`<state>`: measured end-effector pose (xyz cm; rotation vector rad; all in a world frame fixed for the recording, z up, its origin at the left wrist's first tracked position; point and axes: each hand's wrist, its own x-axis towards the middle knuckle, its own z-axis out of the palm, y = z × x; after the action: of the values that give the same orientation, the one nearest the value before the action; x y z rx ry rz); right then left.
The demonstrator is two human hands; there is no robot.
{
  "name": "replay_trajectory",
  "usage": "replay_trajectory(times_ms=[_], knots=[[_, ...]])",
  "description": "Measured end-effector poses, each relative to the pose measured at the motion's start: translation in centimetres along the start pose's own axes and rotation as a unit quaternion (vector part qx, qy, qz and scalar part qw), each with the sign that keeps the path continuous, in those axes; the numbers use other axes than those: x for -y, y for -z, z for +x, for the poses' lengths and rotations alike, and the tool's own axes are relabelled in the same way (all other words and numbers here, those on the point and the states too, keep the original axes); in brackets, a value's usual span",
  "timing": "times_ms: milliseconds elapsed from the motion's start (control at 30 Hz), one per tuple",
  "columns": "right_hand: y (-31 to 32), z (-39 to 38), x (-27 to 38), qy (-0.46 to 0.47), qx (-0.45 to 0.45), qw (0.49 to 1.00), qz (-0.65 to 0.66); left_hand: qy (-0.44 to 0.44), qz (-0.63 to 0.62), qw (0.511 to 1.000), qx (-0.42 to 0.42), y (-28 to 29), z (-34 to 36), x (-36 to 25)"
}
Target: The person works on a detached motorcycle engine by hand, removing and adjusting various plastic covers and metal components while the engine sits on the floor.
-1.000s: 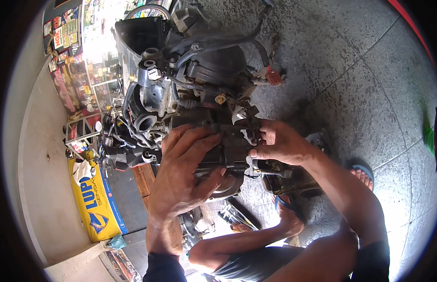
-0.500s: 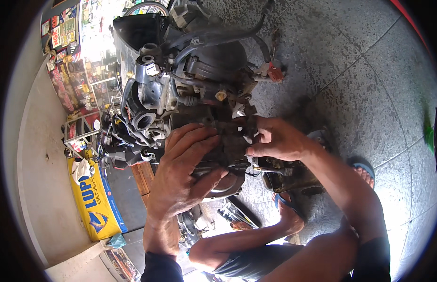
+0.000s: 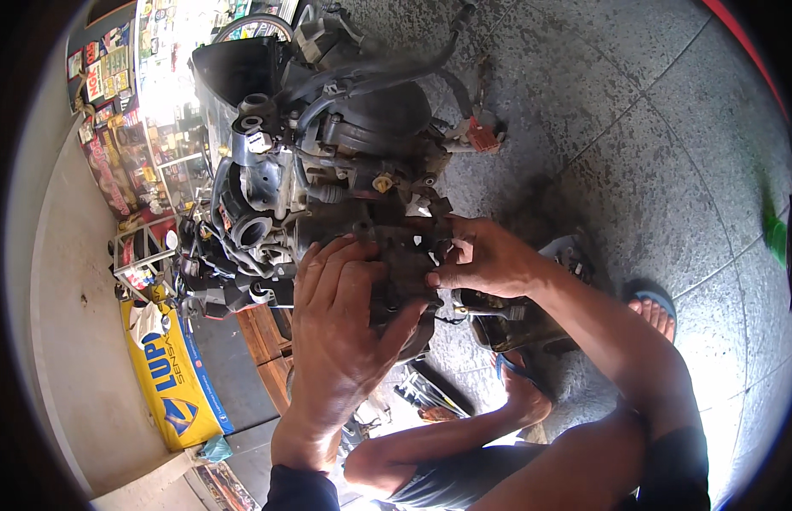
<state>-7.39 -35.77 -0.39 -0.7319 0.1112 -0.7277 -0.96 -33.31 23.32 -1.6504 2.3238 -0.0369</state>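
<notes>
A dirty, dark engine cover [image 3: 406,264] sits against the near end of a scooter engine [image 3: 383,115] in the middle of the view. My left hand [image 3: 340,319] lies over its left side, fingers bent over the top and thumb across the near part. At its right edge, my right hand [image 3: 489,260] pinches the rim between thumb and fingers. The palms hide much of the cover and how it joins the engine. A black hose [image 3: 383,72] and a cable with a reddish connector [image 3: 481,134] stick out beyond the engine.
A brush [image 3: 502,312] rests on a dark pan [image 3: 541,339] below my right forearm. My sandalled feet [image 3: 651,308] are on the grey tiled floor [image 3: 694,170]. Left are wooden boards [image 3: 264,341], a yellow banner [image 3: 187,387] and a glass display case [image 3: 170,77].
The engine and cover appear slightly further left in view. My left hand has shifted over the cover, its thumb now higher and closer to the right hand. The right hand keeps its pinch.
</notes>
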Motion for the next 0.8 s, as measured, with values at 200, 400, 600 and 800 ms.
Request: replay_trajectory(times_ms=[200, 400, 600, 800], knots=[[-0.5, 0.0, -0.1, 0.049, -0.038, 0.998, 0.011, 0.022, 0.015, 1.000, 0.007, 0.0, 0.3, -0.5], [0.3, 0.0, 0.8, 0.031, -0.004, 0.999, -0.015, 0.034, -0.008, 0.999, 0.010, -0.1, 0.7, -0.3], [0.4, -0.2, 0.5, 0.017, -0.014, 0.999, -0.028, -0.013, 0.115, 0.988, 0.104, 1.1, 2.7, -0.1], [4.1, -4.4, 2.6, -0.035, -0.126, 0.983, -0.132, -0.015, 0.091, 0.992, 0.088, 0.7, 2.6, 0.1]])
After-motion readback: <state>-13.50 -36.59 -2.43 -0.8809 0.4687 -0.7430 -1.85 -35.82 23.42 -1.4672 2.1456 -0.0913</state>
